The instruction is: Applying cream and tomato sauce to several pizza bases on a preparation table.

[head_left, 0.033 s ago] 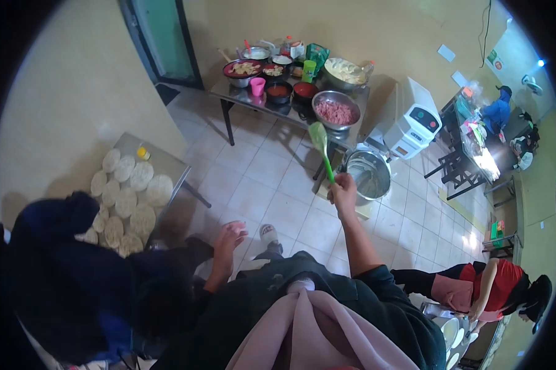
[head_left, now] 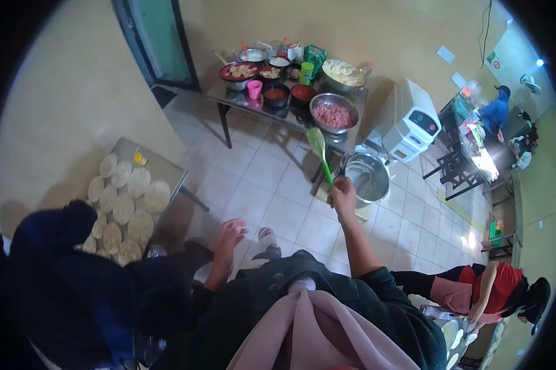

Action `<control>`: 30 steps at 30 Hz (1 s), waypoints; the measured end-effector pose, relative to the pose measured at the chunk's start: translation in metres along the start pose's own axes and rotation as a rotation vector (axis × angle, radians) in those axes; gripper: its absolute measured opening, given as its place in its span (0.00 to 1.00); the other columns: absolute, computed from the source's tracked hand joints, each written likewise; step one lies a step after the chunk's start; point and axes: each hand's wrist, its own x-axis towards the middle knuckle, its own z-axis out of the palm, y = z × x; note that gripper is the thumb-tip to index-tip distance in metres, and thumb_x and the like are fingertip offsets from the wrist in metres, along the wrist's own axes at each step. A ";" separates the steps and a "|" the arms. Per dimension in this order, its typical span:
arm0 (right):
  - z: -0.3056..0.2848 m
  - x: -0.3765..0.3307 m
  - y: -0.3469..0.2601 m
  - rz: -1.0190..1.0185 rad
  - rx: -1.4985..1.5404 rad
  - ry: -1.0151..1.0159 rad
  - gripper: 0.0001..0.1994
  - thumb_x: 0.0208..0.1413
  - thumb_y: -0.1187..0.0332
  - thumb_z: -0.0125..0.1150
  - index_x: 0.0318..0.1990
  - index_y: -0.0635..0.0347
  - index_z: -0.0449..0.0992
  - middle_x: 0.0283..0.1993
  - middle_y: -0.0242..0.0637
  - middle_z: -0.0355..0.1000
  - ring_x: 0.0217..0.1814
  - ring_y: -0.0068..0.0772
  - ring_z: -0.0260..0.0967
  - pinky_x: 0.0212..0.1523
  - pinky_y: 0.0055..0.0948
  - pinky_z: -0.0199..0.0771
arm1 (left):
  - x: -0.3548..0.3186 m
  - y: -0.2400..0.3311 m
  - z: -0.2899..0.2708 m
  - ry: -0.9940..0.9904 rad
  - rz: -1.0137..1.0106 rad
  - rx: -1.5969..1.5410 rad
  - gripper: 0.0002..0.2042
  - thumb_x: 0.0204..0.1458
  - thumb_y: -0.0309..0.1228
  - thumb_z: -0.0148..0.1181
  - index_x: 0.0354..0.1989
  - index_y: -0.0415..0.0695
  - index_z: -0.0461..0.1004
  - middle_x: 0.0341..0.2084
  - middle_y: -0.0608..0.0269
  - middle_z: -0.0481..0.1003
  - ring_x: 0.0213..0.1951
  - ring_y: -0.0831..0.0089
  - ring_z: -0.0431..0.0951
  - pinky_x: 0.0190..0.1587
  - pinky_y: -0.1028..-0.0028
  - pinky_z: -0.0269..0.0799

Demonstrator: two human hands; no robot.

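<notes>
My right hand (head_left: 343, 196) is shut around the handle of a green spatula (head_left: 318, 148), blade pointing up and away, toward a metal table (head_left: 228, 98). That table carries several bowls, among them a steel bowl of pink minced meat (head_left: 333, 115) nearest the spatula. My left hand (head_left: 230, 237) hangs over the tiled floor, holding nothing, with its fingers loosely apart. My dark sleeves and a pink apron fill the lower middle of the view.
A large steel mixing bowl (head_left: 365, 177) stands on the floor beside a white machine (head_left: 412, 126). At left, a low table (head_left: 173, 169) holds several flat dough rounds (head_left: 125, 206). A person in dark blue (head_left: 62, 277) is close on my left, and another in red (head_left: 491, 290) is at lower right.
</notes>
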 end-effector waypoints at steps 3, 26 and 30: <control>-0.027 0.044 -0.003 0.049 -0.033 0.078 0.08 0.48 0.80 0.50 0.37 0.64 0.64 0.24 0.39 0.68 0.13 0.25 0.63 0.09 0.22 0.56 | 0.068 0.032 0.041 -0.091 0.015 0.036 0.14 0.57 0.35 0.51 0.48 0.41 0.68 0.44 0.61 0.72 0.44 0.72 0.73 0.49 0.73 0.65; -0.036 0.588 -0.073 -0.296 -1.210 0.144 0.07 0.47 0.75 0.52 0.33 0.67 0.73 0.36 0.56 0.73 0.40 0.57 0.72 0.41 0.47 0.72 | 0.426 0.067 0.117 0.001 -0.246 0.415 0.20 0.53 0.35 0.56 0.54 0.45 0.66 0.49 0.63 0.69 0.50 0.73 0.68 0.52 0.70 0.62; -0.022 0.677 -0.038 -0.133 -1.402 -0.091 0.10 0.45 0.75 0.50 0.36 0.63 0.75 0.37 0.55 0.73 0.42 0.56 0.71 0.43 0.47 0.70 | 0.448 0.070 0.130 0.165 -0.174 0.443 0.21 0.54 0.38 0.56 0.55 0.45 0.65 0.50 0.59 0.68 0.50 0.70 0.67 0.53 0.70 0.61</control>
